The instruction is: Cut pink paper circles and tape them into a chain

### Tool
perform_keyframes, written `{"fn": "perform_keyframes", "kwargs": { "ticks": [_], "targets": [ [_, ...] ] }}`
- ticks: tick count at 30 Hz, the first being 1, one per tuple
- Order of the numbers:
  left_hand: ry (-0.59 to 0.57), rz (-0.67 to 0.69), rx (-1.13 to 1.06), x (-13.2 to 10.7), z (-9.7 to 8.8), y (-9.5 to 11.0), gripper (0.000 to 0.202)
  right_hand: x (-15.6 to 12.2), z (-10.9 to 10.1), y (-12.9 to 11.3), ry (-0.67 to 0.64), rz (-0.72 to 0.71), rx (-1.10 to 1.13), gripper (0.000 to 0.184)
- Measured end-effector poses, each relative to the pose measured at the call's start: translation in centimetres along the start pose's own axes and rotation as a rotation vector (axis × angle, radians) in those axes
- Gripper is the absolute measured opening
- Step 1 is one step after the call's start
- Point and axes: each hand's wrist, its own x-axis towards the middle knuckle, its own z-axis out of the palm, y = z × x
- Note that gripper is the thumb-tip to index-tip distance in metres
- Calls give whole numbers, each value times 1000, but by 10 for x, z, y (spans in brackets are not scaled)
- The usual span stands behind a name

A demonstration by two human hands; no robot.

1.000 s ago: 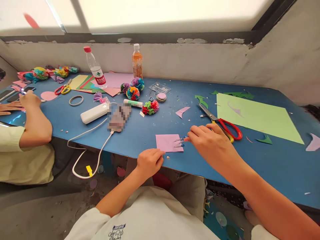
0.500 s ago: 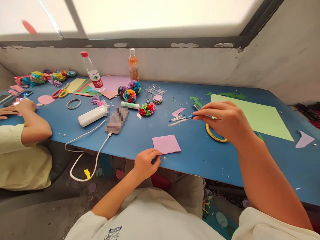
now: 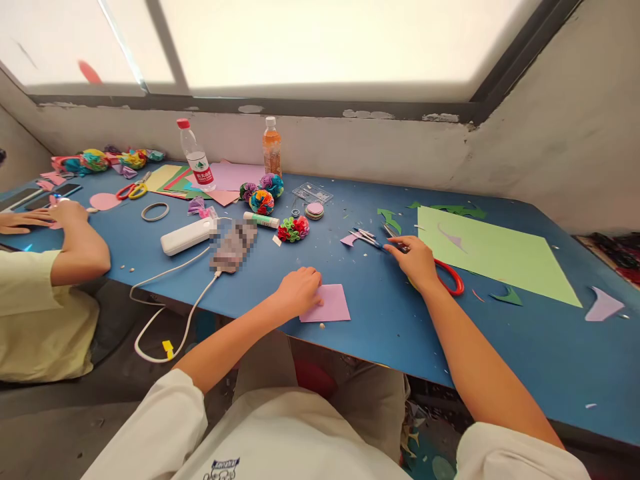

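My left hand (image 3: 299,291) rests with bent fingers on the left corner of a lilac paper square (image 3: 330,305) near the front edge of the blue table (image 3: 390,313). My right hand (image 3: 414,261) lies low over the red-handled scissors (image 3: 453,283). Its fingertips are closed on the blue end of a thin metal pair of compasses (image 3: 367,238), which lies on the table pointing left. A small lilac scrap (image 3: 349,240) sits beside the compasses' tips.
A light green sheet (image 3: 493,252) lies at the right. Paper flowers (image 3: 294,229), a glue stick (image 3: 261,219), a power bank (image 3: 187,235) with cable and two bottles (image 3: 273,147) stand mid-table. Another person's arm (image 3: 75,247) rests at the left by a second pair of scissors (image 3: 133,191).
My right hand lifted the compasses off the lilac square, carried them back and to the right, and lowered them to the table. My left hand moved up from the table's edge onto the square.
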Motion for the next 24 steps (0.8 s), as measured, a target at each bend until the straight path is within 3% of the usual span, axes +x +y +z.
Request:
{"fn": "perform_keyframes", "kwargs": {
  "ticks": [3,8,12,15,19,24],
  "targets": [
    [-23,1,-177,8,-16,-6,12,-7,-23,7,-102,70,-127,33],
    [65,54,-649,38,-41,-14,26,-17,-48,20,-240,235,-279,38],
    [184,-35,-1020,65,-38,-20,31,-22,-54,23,-262,310,-338,48],
    [231,-114,-1225,74,-32,-28,30,-22,-53,21,-285,341,-343,39],
    [250,-132,-1422,73,-29,-38,28,-23,-50,18,-212,382,-299,26],
    [283,-106,-1552,68,-34,-38,29,-28,-57,17,54,465,-162,27]
  ]
}}
